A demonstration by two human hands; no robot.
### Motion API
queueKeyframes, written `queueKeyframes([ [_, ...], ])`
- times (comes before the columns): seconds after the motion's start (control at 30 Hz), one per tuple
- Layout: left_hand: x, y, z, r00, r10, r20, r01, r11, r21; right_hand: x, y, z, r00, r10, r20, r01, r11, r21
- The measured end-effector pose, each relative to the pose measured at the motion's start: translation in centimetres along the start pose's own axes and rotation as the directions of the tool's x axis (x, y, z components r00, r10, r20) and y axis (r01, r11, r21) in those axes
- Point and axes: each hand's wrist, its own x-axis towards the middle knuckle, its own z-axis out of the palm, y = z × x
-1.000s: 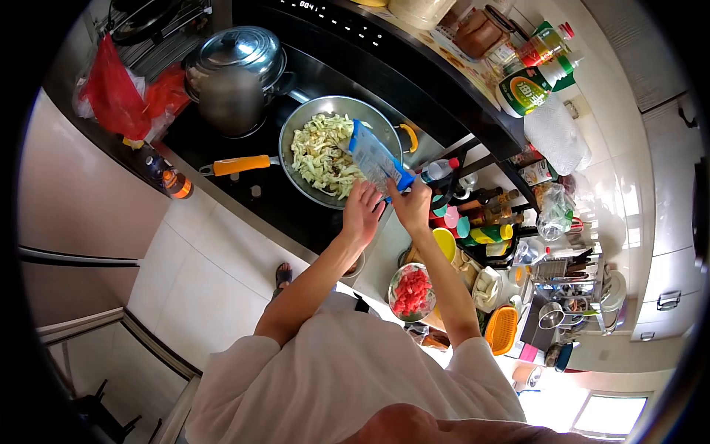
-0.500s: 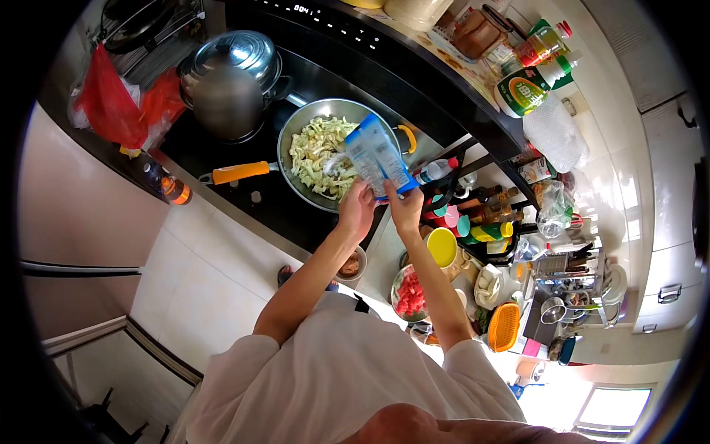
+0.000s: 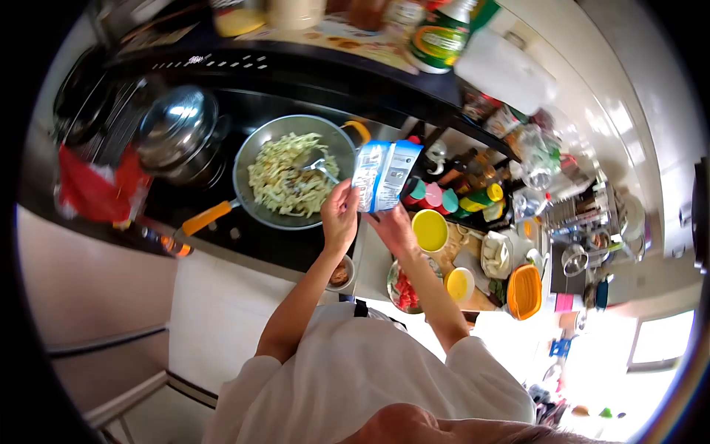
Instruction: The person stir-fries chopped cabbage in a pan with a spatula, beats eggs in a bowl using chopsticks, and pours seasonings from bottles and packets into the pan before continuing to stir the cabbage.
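A blue-and-white packet point(image 3: 384, 176) is held up at the right side of the frying pan point(image 3: 255, 205). Closed on the packet's lower left edge is my left hand point(image 3: 340, 222). My right hand point(image 3: 396, 231) is closed at its bottom edge, with its fingers partly hidden. A dark bar shows between the hands; I cannot tell whether it is the end of the metal utensil point(image 3: 319, 167) resting in the pan. Chopped pale green cabbage point(image 3: 285, 177) lies in the pan, which has an orange handle point(image 3: 207, 218).
A lidded steel pot point(image 3: 177, 140) stands left of the pan. At right are a yellow bowl point(image 3: 430, 230), chopped red pieces point(image 3: 405, 290) in a bowl, an orange basket point(image 3: 524, 291) and several seasoning bottles. A bowl of brown food point(image 3: 340, 274) sits at the counter edge.
The view has swung, shifting the stove left and lower. The packet has moved off the cabbage to the pan's right rim and now stands more upright, still in my hands.
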Motion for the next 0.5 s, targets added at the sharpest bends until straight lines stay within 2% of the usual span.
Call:
queueKeyframes([
  [0.07,-0.2,0.0,1.4,0.996,0.018,0.084,-0.024,0.997,0.067,-1.2,-4.3,-3.9,0.987,-0.051,-0.149,0.052,0.999,0.001],
  [0.13,-0.4,-0.6,3.0,0.994,0.018,0.111,-0.026,0.998,0.064,-0.7,-10.6,-6.2,0.932,-0.261,-0.251,0.145,0.904,-0.402],
  [0.2,-0.6,-0.8,4.5,0.99,0.006,0.139,-0.017,0.997,0.079,0.6,-16.7,-7.4,0.887,-0.441,-0.137,0.179,0.602,-0.778],
  [0.27,-1.0,-1.3,6.0,0.989,-0.033,0.143,0.01,0.987,0.16,3.8,-21.5,-5.7,0.837,-0.547,-0.023,0.227,0.385,-0.895],
  [0.33,-1.4,-1.0,7.2,0.981,-0.086,0.172,0.041,0.967,0.253,7.1,-25.0,-4.0,0.881,-0.432,-0.195,0.066,0.521,-0.851],
  [0.4,-1.8,-1.4,7.8,0.981,-0.052,0.185,0.01,0.975,0.22,11.2,-26.9,-4.4,0.842,-0.395,-0.368,-0.014,0.665,-0.747],
  [0.5,-2.3,-1.8,7.8,0.98,0.062,0.19,-0.097,0.979,0.177,15.7,-28.4,-6.1,0.835,-0.273,-0.477,-0.173,0.692,-0.7],
])
